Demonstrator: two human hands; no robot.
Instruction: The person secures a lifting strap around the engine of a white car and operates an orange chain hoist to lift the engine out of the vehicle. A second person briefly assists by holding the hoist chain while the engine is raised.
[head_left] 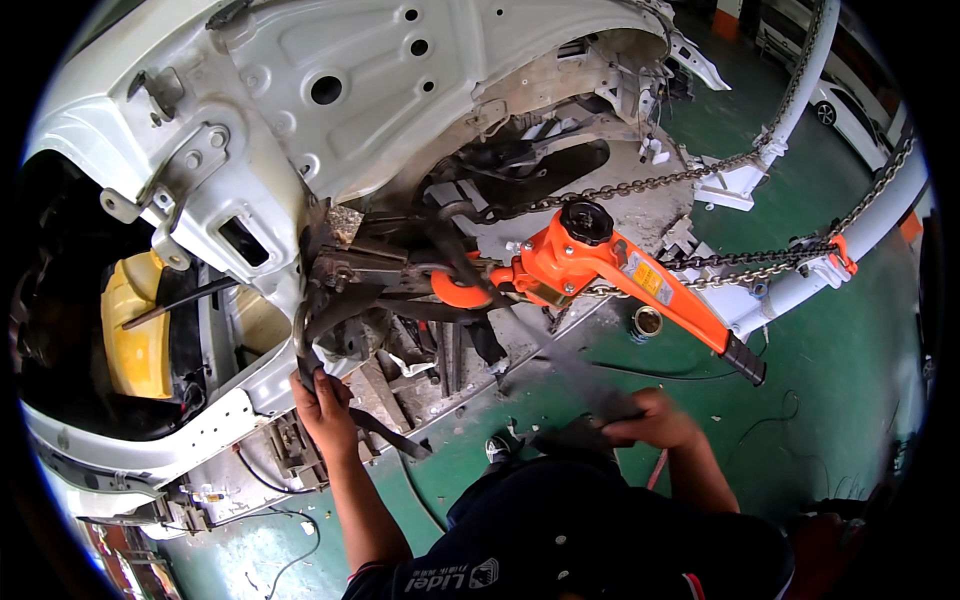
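Note:
My left hand (326, 412) is closed round a curved dark metal bar (303, 335) beside the white car body (355, 95). A flat dark strip (395, 436) sticks out past that hand to the lower right. My right hand (655, 420) grips the near end of a long, dark, bar-like tool (560, 360), smeared by motion. The tool slants up and left, in front of the orange hook of the lever chain hoist (560, 255); its far end is hard to make out. The hoist's hook is at a metal clamp (365, 270) by the car's frame.
Taut chains (640, 187) run from the work area to a white pillar (850, 250) at the right. A can (647, 322) stands beside the platform edge (520, 370). Cables (650, 375) lie on the green floor. A yellow part (137, 325) sits inside the car's opening.

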